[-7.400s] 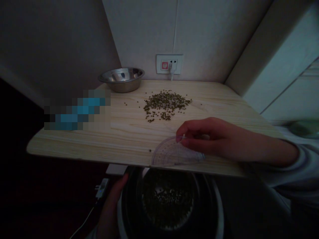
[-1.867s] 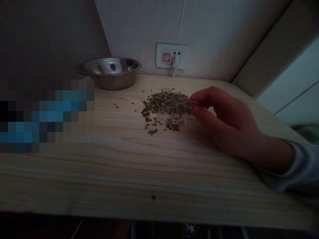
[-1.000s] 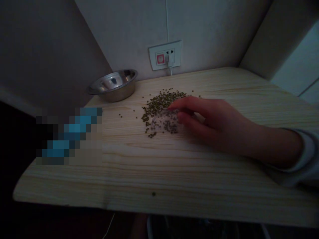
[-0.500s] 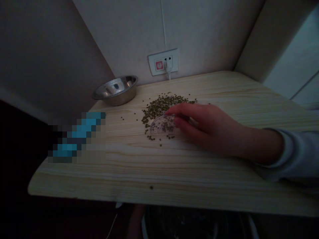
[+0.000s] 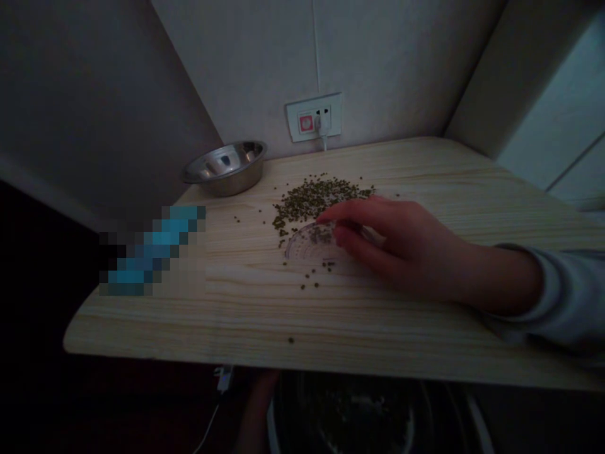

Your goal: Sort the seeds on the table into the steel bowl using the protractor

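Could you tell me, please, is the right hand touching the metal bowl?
Apart: the head view shows bare tabletop and small beans between the right hand and the metal bowl.

A bowl (image 5: 231,183) stands left of beans (image 5: 314,195) on the tabletop (image 5: 401,337)

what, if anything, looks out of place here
Small greenish grains lie loose on the tabletop, not in a container, one stray grain near the front edge; a protractor in the right hand looks odd among them, being a drawing tool.
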Action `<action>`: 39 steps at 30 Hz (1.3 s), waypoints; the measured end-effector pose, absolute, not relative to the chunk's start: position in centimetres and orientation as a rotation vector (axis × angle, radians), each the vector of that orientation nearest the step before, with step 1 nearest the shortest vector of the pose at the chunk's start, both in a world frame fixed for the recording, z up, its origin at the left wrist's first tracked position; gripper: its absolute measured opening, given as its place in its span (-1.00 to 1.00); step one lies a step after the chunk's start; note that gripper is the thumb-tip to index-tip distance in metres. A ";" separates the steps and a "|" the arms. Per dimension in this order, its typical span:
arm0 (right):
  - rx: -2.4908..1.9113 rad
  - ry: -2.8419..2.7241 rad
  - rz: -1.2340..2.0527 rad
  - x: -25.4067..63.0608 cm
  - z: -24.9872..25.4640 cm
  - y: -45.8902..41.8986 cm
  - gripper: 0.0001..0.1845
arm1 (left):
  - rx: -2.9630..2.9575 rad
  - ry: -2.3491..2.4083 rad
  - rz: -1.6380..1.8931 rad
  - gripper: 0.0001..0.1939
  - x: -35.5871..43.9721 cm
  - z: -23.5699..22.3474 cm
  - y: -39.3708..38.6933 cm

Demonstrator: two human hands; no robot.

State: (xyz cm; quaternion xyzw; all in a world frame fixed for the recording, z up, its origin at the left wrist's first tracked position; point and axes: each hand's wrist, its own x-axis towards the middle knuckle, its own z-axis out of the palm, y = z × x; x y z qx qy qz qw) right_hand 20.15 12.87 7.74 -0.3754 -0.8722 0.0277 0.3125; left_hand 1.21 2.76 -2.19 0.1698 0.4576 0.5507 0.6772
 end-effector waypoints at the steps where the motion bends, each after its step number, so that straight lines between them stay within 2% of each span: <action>1: -0.990 -2.290 0.092 20.2 7.7 12.8 -0.72 | 0.365 1.007 1.237 -0.71 1.3 -2.2 2.7; 14: -1.134 -2.148 0.298 20.9 7.7 11.7 -0.81 | 0.216 0.954 1.166 -0.71 2.4 -2.2 1.3; 21: -1.153 -2.149 0.208 21.1 7.8 11.4 -0.83 | 0.154 1.060 1.085 -0.84 0.6 -3.9 0.7; 31: -1.207 -2.157 0.134 21.1 8.1 11.0 -0.82 | 0.087 1.142 1.064 -0.82 0.5 -3.8 0.0; 39: -1.248 -2.135 0.125 21.3 8.1 11.2 -0.80 | 0.072 0.940 0.940 -0.78 0.2 -3.6 0.4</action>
